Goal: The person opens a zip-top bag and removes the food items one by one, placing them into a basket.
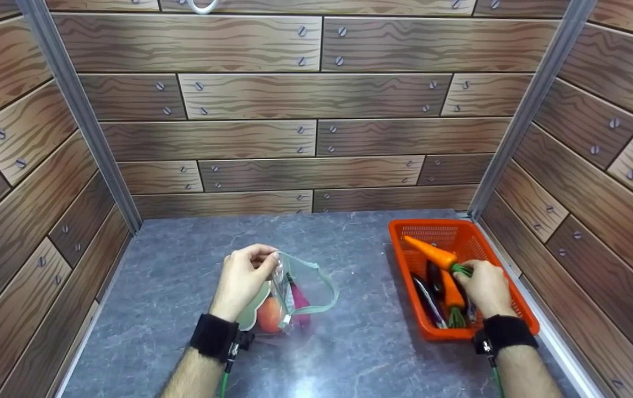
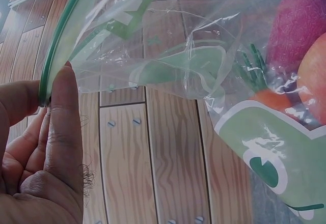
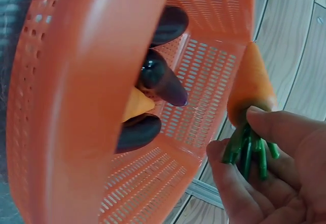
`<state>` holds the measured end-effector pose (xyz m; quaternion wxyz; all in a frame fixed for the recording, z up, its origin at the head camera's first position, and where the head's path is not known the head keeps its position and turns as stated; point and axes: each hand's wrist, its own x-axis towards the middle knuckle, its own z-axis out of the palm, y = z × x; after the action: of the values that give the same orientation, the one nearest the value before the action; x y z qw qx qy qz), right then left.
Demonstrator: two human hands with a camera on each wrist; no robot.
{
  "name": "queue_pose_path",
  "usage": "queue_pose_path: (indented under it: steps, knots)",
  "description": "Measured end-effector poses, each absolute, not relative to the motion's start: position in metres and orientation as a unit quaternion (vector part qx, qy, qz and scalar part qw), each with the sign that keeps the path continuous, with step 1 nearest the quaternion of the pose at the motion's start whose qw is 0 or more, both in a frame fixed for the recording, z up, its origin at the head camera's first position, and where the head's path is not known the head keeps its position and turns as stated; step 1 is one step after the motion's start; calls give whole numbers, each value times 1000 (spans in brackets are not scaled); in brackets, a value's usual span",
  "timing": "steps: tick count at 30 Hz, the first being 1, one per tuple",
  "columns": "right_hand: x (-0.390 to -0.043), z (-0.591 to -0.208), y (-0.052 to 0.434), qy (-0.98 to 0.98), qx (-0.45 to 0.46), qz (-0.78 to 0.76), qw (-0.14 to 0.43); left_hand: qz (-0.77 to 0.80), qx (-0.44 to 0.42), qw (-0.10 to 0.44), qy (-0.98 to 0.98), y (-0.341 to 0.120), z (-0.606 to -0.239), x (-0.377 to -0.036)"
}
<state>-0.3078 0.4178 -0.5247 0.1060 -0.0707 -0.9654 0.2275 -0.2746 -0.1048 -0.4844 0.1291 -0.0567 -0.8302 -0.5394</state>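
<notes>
two hands at work, nearest the wearer. left hand (image 1: 242, 279) pinching the green zip rim of a clear plastic bag (image 1: 294, 296), holding its mouth up and open above the grey desk (image 1: 184, 287); inside, a peach-coloured fruit (image 1: 268, 314) and a magenta piece (image 1: 297, 298). right hand (image 1: 485, 287) closed on the green stalks of a carrot (image 1: 432, 253), orange body lifted and tilted over the orange basket (image 1: 405, 260). lower in the basket, a second carrot (image 1: 451, 293) and dark purple eggplants (image 1: 432, 276). farther back, wood-print panel walls (image 1: 316, 110) with screw heads.

likely trouble: held by thin stalks alone, could swing or slip free between basket and bag. held by one pinch only, could sag shut, so the carrot tip might catch the rim. could also tip, standing loosely on the desk.

seen only from the left wrist: thumb (image 2: 63, 127) pressed flat against the zip strip (image 2: 58, 46), plus green print and carrot stalks through the film. seen only from the right wrist: stalks (image 3: 247, 147) trapped between thumb and fingers, glossy eggplants against the mesh floor. seen only from the head: bag and basket well apart.
</notes>
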Motion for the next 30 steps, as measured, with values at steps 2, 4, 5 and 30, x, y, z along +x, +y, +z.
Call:
queue_pose_path:
  steps: [2, 4, 5, 30]
  knots:
    - [-308, -527, 419, -966, -72, 226, 99, -540, -59, 130, -829, -105, -484, -274]
    - [-308, -528, 420, -967, -74, 225, 93, -542, -63, 130, -828, -105, -483, -273]
    - [-308, -529, 420, -967, -75, 225, 90, -543, -64, 131, -827, -105, -483, -273]
    - [-308, -540, 417, -971, -60, 230, -28, -539, -58, 132, -830, -106, -485, -273]
